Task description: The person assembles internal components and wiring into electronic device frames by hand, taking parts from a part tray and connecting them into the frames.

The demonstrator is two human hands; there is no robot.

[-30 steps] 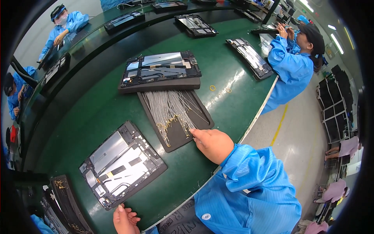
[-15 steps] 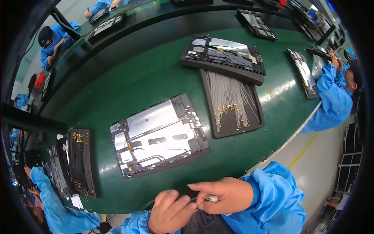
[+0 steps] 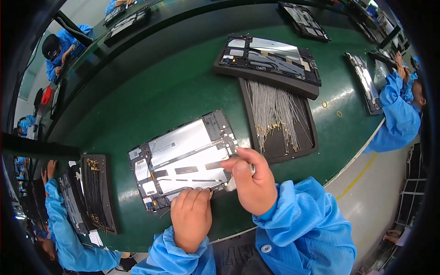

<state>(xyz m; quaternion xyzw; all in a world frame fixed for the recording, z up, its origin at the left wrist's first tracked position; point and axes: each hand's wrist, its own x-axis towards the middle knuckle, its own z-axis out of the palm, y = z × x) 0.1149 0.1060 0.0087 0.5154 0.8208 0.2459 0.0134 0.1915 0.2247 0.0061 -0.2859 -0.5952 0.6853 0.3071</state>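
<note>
An opened tablet (image 3: 183,145), with silver battery cells and black boards bared, lies tilted on the green bench before me. My left hand (image 3: 191,219) is at its near edge, fingers bent and pressed together; what they pinch is hidden. A thin wire (image 3: 164,212) shows just left of these fingers. Over the tablet's near right corner is my right hand (image 3: 253,185), closed around a slim pale tool (image 3: 232,184). Most of that tool is covered by the fingers, so its kind is unclear.
A black tray (image 3: 306,137) of grey cables with gold ends lies at the right, partly under a foam tray (image 3: 270,79) bearing another opened tablet (image 3: 275,46). Black cables fill a tray (image 3: 110,197) at left. Two yellow rings (image 3: 324,104) lie rightward. Co-workers sit on both sides.
Both hands have moved forward from the bench's front edge onto the tablet and apart from each other. The left fingers now bend over its near edge; the pale tool came along in the right hand.
</note>
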